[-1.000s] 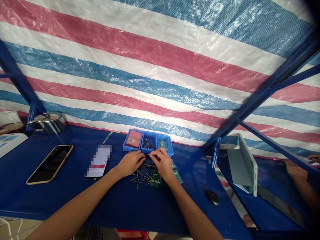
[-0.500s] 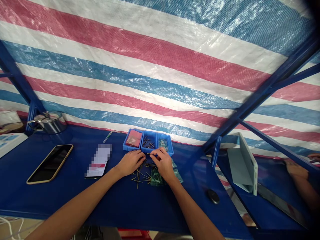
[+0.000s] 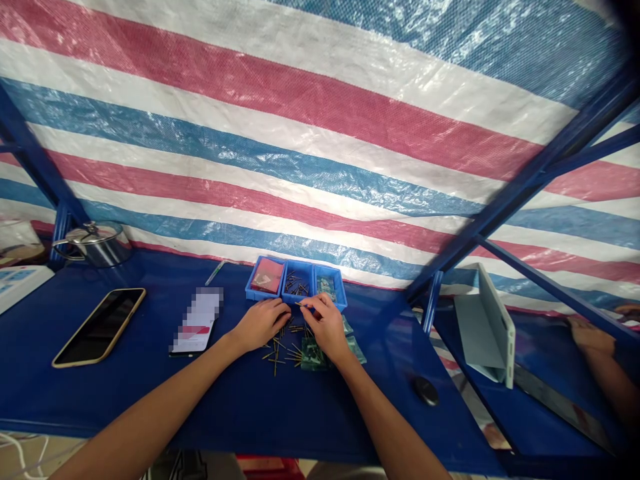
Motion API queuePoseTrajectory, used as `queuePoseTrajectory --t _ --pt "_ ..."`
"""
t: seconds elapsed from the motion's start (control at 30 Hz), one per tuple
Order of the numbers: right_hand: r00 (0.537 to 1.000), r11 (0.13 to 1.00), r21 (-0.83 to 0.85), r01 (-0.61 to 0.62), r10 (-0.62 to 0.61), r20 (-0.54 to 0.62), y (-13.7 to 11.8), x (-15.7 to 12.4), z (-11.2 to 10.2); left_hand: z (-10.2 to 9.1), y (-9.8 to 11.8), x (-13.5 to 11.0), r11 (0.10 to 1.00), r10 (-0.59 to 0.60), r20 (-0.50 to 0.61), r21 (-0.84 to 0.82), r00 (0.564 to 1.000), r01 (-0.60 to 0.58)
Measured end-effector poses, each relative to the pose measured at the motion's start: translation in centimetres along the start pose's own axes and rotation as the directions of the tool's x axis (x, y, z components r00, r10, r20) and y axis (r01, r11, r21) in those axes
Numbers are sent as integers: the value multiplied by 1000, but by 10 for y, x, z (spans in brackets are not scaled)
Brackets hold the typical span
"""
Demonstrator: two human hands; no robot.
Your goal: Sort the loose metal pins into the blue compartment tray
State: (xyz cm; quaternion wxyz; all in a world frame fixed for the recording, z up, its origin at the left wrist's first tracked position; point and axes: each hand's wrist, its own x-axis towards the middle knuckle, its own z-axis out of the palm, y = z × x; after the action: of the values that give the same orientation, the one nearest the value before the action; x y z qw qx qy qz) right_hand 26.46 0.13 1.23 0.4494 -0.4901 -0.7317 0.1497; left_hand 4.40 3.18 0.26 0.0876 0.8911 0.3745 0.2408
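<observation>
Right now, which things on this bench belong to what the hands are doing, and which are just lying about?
In use: left hand, right hand, the pin pinched between them, loose pins, green packets, blue tray.
Lying about: phone, steel pot, pen, mouse, folded tablet case.

The card (image 3: 197, 320) is pixelated; the piece (image 3: 301, 305) in the right fingers (image 3: 314, 305) is too small to tell.

1. Tarp (image 3: 320, 133) — broad red, white and blue stripes, with a fine woven sheen.
2. Table (image 3: 240, 407) — deep blue.
3. Tray (image 3: 299, 263) is bright blue; the packet (image 3: 268, 276) is red.
4. Pins (image 3: 278, 355) are brassy gold; the boards (image 3: 313, 357) are green.
5. Phone (image 3: 99, 327): black, gold-edged.
6. Mouse (image 3: 426, 392): black.
</observation>
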Motion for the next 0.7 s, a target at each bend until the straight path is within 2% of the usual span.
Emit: queuePoseTrajectory --t 0.4,0.47,0.53,0.6,0.67,0.7 --pt "1000 1000 -13 6 -6 -15 -3 0 -1 3 -1 0 1000 4 5 0 1000 -4" --pt "1000 1000 17 -9 10 -21 -2 0 0 3 -2 -1 1000 6 2 -2 1000 -6" --pt "996 988 127 -84 87 -20 -3 1 2 3 -2 -1 1000 7 -4 -5 1000 -7" --pt "968 910 332 -247 249 37 -5 2 2 2 -1 -1 1000 7 -8 -8 1000 -7" --pt "895 719 541 -437 408 181 -8 4 1 1 0 -1 1000 7 -6 -8 1000 -7" --pt "859 615 611 -499 444 255 -11 5 -1 0 1 -1 1000 7 -4 -7 1000 -7"
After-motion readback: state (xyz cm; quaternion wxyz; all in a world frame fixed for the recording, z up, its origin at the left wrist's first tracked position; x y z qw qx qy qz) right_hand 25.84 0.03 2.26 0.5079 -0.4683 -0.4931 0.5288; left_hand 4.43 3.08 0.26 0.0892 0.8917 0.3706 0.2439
